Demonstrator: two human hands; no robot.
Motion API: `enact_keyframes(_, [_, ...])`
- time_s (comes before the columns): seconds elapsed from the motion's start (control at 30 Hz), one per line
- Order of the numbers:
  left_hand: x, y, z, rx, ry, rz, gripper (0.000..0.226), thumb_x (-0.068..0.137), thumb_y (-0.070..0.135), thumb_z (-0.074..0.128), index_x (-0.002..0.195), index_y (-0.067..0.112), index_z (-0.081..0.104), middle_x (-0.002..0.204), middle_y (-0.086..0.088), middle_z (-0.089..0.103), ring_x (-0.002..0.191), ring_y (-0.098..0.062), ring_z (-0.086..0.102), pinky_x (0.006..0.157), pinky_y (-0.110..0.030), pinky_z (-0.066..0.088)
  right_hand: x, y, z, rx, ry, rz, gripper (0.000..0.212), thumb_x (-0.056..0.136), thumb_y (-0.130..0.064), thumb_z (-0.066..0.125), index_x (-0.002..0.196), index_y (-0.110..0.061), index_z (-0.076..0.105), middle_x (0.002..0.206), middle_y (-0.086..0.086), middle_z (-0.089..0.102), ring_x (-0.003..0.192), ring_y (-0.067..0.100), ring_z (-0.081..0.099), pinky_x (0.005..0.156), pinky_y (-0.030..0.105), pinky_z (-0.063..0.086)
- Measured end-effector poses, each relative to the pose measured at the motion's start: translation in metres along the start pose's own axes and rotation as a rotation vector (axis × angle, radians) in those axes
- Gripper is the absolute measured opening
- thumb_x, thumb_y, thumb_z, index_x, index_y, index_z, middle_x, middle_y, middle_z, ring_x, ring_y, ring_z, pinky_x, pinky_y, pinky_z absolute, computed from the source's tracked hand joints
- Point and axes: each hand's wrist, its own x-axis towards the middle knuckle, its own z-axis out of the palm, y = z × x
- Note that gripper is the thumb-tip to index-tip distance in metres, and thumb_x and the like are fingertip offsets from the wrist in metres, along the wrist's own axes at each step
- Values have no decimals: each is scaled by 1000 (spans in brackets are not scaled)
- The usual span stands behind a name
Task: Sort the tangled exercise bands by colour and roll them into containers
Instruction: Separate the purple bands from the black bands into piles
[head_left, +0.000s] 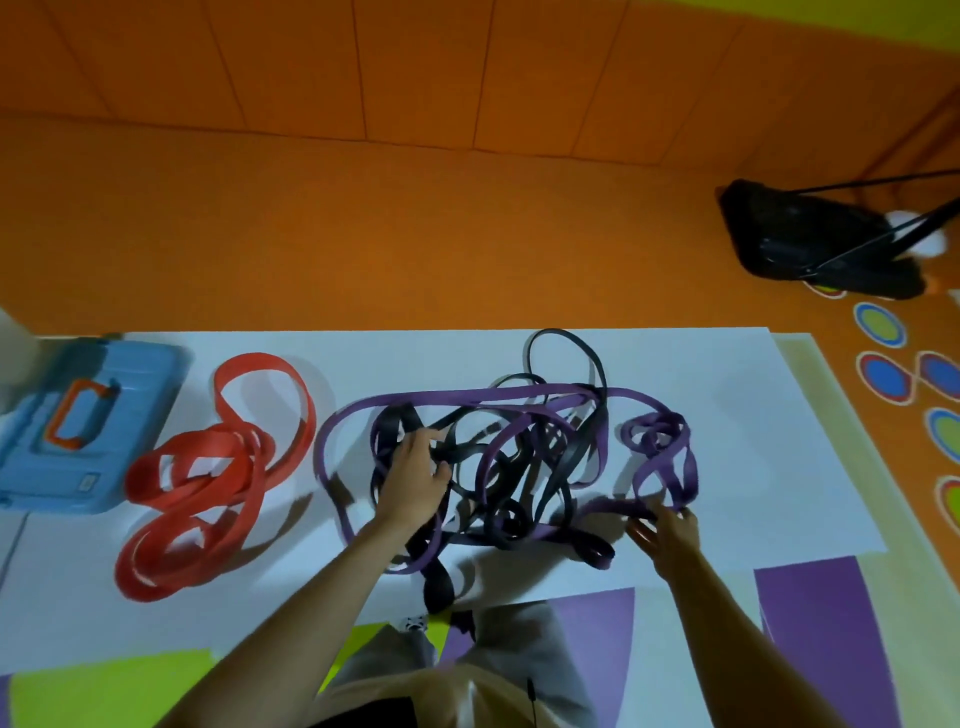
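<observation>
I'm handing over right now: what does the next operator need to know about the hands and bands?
The left hand grips black bands in the tangle; the right hand has fingertips at the purple band, grip unclear.
The red bands lie apart, left of the tangle, beside the blue container.
Done: red separated.
Left: free purple from black, roll all, fill containers.

One wide-angle camera on the person's head looked forward and steeply down, near above the left hand (413, 480) and right hand (670, 540) over the white sheet (727, 467), facing the orange wall (363, 62).
</observation>
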Motion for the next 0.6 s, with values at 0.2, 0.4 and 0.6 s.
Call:
enact_keyframes(0.2, [28, 33, 54, 17, -394, -189, 62, 101, 25, 66, 155, 18, 36, 132, -11, 64, 113, -27, 67, 91, -33, 50, 7, 1, -12, -15, 59, 118, 43, 99, -6, 66, 138, -1, 51, 98, 19, 69, 79, 30, 68, 63, 35, 60])
enact_keyframes(0.4, [42, 32, 38, -159, -103, -160, 18, 106, 20, 55, 122, 20, 64, 91, -5, 70, 85, -23, 69, 79, -34, 52, 25, -9, -31, 1, 134, 54, 43, 99, 3, 46, 142, -2, 47, 90, 16, 68, 70, 29, 67, 62, 36, 62])
enact_keyframes(0.6, [57, 33, -12, -336, 101, -157, 15, 105, 21, 59, 117, 24, 67, 89, 3, 66, 69, -13, 60, 64, -29, 48, 30, -26, -43, 73, 213, -69, 51, 104, -6, 56, 151, -17, 43, 112, 17, 65, 66, 22, 58, 65, 32, 52])
